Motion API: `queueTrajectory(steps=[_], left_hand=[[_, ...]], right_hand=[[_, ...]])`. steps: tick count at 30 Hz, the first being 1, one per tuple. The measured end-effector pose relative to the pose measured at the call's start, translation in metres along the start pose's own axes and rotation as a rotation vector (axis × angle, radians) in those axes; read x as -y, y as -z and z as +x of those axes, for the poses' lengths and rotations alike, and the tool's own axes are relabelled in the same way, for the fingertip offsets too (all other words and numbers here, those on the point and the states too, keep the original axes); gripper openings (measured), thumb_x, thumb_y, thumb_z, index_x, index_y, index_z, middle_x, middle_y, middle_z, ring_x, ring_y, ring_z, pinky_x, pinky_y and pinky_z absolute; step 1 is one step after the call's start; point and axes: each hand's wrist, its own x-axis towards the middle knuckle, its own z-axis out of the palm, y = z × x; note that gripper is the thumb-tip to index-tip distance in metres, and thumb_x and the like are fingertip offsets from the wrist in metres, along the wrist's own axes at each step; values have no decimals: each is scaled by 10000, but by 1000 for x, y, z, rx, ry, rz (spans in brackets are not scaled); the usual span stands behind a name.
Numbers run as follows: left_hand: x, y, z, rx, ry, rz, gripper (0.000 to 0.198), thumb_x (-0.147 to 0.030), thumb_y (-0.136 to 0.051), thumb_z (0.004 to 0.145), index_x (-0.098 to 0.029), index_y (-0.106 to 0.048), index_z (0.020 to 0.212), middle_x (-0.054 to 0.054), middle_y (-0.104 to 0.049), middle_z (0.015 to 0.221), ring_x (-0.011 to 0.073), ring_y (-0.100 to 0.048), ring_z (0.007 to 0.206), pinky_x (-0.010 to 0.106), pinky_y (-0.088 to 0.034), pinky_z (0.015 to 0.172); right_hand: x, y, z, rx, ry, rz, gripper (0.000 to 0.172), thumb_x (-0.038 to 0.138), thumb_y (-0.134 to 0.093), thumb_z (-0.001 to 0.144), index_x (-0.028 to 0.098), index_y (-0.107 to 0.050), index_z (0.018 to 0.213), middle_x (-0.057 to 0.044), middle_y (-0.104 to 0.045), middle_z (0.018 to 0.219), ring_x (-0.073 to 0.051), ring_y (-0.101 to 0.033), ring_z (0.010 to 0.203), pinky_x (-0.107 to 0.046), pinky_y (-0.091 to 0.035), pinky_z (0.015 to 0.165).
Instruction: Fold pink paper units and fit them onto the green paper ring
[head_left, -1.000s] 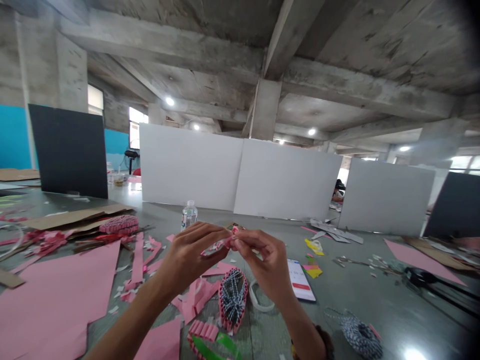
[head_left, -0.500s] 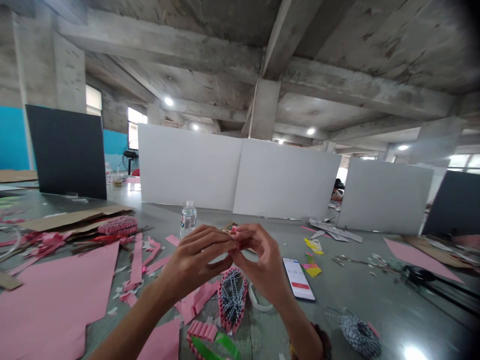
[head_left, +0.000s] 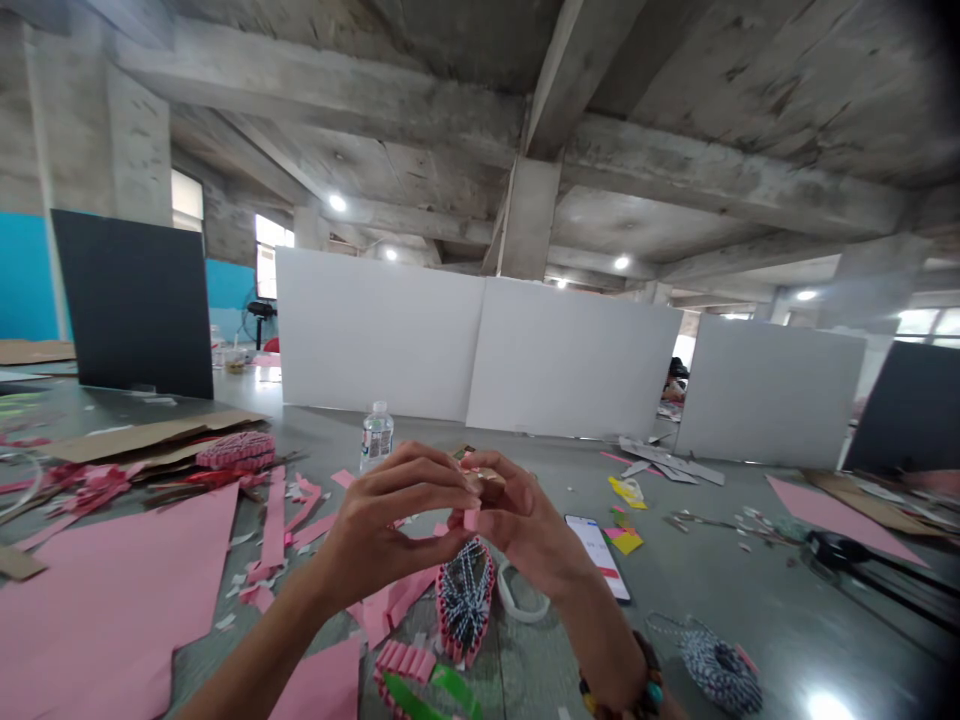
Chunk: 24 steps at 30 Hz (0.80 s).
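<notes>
Both hands are raised together above a grey table [head_left: 750, 590], at the middle of the view. The left hand [head_left: 386, 525] is curled, its fingers bent in with thumb and fingertips pressed onto a small pink paper piece [head_left: 471, 518]. The right hand [head_left: 529, 530] meets it from the other side, fingers likewise closed tight and pinching the same piece, so the paper sits between the two sets of fingertips, held in the air and mostly hidden by them. How the piece is folded cannot be told. A beaded bracelet [head_left: 639, 690] circles the right wrist. Just below the hands, on the table, stands a woven paper shape [head_left: 465, 600] in black, white and pink, with a white ring [head_left: 520, 603] touching its right side and a phone [head_left: 598, 555] lying face up just beyond. Nearer the person lie a pleated pink strip [head_left: 405, 660] and a green strip [head_left: 439, 692]. A large pink sheet [head_left: 112, 590] covers the table to the left, with cut pink scraps [head_left: 289, 510] between it and the hands. A water bottle [head_left: 376, 433] stands upright behind the left hand. To the right lie yellow scraps [head_left: 626, 490] and a black and white coil [head_left: 716, 672]. White boards [head_left: 480, 350] stand along the far side of the table, and a black board [head_left: 131, 300] stands at the left.
</notes>
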Motion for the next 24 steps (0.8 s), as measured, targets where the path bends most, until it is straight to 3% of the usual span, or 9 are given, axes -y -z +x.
queueTrajectory(steps=[7, 13, 18, 24], left_hand=[[4, 3, -1, -8, -29, 10, 294, -49, -765, 732, -194, -684, 975, 16, -713, 904, 170, -628, 909, 318, -554, 801], [8, 3, -2, -23, -73, 118, 282, -68, -765, 748, -197, -689, 988, 17, -723, 915, 172, -630, 903, 307, -553, 781], [9, 5, -8, 13, -135, 254, 309, -83, -751, 779, -197, -670, 1055, 30, -731, 983, 188, -644, 930, 332, -531, 790], [8, 8, -8, 18, -115, 230, 401, -85, -751, 791, -199, -619, 1151, 37, -716, 1004, 172, -645, 917, 321, -520, 785]], right_hand=[[-4, 0, 4, -96, 3, 74, 244, 200, -879, 601, 257, -723, 780, 39, -710, 705, -124, -661, 641, -206, -535, 654], [-9, 5, 7, -172, 68, -7, 255, 188, -879, 619, 233, -737, 826, 4, -745, 754, -137, -699, 701, -205, -561, 681], [-9, 1, 5, -267, 194, -230, 367, 112, -911, 535, 205, -723, 836, -9, -749, 786, -147, -707, 738, -179, -563, 682], [-7, -5, 1, -313, 399, -376, 366, 73, -884, 585, 214, -713, 876, 4, -747, 776, -143, -714, 735, -183, -562, 713]])
